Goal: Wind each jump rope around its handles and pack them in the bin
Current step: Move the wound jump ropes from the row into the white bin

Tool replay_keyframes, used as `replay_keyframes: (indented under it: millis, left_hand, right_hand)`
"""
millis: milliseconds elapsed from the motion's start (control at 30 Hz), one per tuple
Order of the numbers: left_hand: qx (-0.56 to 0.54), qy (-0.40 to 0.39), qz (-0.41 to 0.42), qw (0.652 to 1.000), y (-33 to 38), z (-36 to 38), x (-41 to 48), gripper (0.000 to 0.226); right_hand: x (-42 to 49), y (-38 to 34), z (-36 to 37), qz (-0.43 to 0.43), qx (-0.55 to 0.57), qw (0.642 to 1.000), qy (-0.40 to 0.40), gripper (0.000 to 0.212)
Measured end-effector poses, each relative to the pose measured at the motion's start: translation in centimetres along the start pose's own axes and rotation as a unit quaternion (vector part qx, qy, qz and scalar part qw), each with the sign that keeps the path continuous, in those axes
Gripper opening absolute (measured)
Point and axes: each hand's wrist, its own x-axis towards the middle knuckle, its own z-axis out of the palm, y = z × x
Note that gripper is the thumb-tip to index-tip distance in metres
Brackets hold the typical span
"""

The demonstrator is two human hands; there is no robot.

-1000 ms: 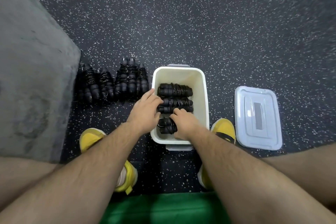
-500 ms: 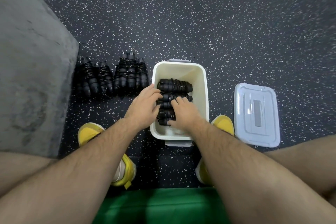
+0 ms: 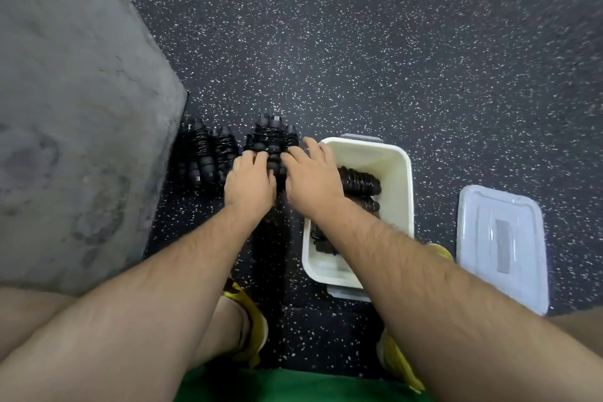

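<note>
Both hands out of bin (image 3: 399, 173), now at its 9 o'clock: left hand (image 3: 249, 181), right hand (image 3: 311, 178) fingers curling onto wound rope bundle (image 3: 270, 140); grip unconfirmed. Next rope pickup starting.

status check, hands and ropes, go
Left hand and right hand both on wound rope bundle beside bin, grip unclear. Wound ropes already in bin. Nothing blocking.

Wound ropes (image 3: 272, 143) lie left of the bin (image 3: 399, 173); the lid (image 3: 502, 245) lies right.
</note>
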Motion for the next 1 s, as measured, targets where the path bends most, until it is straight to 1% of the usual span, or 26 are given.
replay_keyframes:
  millis: [100, 200, 300, 367, 433, 500, 567, 633, 800, 900, 1000]
  left_hand:
    - [-0.023, -0.042, -0.079, 0.996, -0.7, 0.6, 1.7, 0.044]
    - [-0.046, -0.076, -0.132, 0.987, -0.7, 1.6, 3.2, 0.045]
    - [-0.045, -0.063, -0.169, 0.983, -0.4, 2.2, 4.7, 0.047]
    - [-0.046, -0.064, -0.188, 0.979, -0.3, 2.4, 5.3, 0.045]
    - [-0.091, -0.070, -0.227, 0.967, 0.0, 2.2, 5.3, 0.043]
    - [-0.145, -0.066, -0.245, 0.956, 0.5, 1.6, 4.9, 0.042]
    - [-0.186, -0.039, -0.225, 0.956, 1.0, 0.5, 4.1, 0.040]
    - [-0.194, -0.013, -0.179, 0.965, 1.2, -0.9, 3.3, 0.038]
    - [-0.218, 0.013, -0.063, 0.974, 1.5, -4.7, 1.3, 0.042]
    - [-0.224, 0.017, 0.019, 0.974, 2.2, -6.0, 0.5, 0.036]
    - [-0.229, -0.003, 0.069, 0.971, 3.9, -6.5, -0.2, 0.034]
  right_hand:
    - [0.6, 0.0, 1.0, 0.005, 0.001, 1.000, -0.030, 0.038]
    - [0.9, 0.4, 1.8, -0.003, -0.004, 0.999, -0.052, 0.038]
    - [0.9, 1.1, 2.2, -0.005, -0.011, 0.998, -0.055, 0.037]
    - [0.7, 1.4, 2.3, -0.003, -0.016, 0.998, -0.058, 0.036]
    - [0.5, 1.6, 2.3, -0.001, -0.018, 0.998, -0.062, 0.037]
    - [0.4, 1.5, 2.0, -0.004, -0.020, 0.998, -0.060, 0.038]
    - [0.4, 1.2, 1.4, -0.011, -0.018, 0.999, -0.045, 0.042]
    - [0.6, 0.9, 0.5, -0.020, -0.013, 0.999, -0.031, 0.048]
    - [0.7, 0.7, -2.9, -0.031, -0.021, 0.999, 0.004, 0.070]
    - [-0.2, 1.6, -4.8, -0.033, -0.029, 0.999, 0.010, 0.071]
    - [-1.9, 3.7, -5.9, -0.030, -0.035, 0.998, 0.035, 0.070]
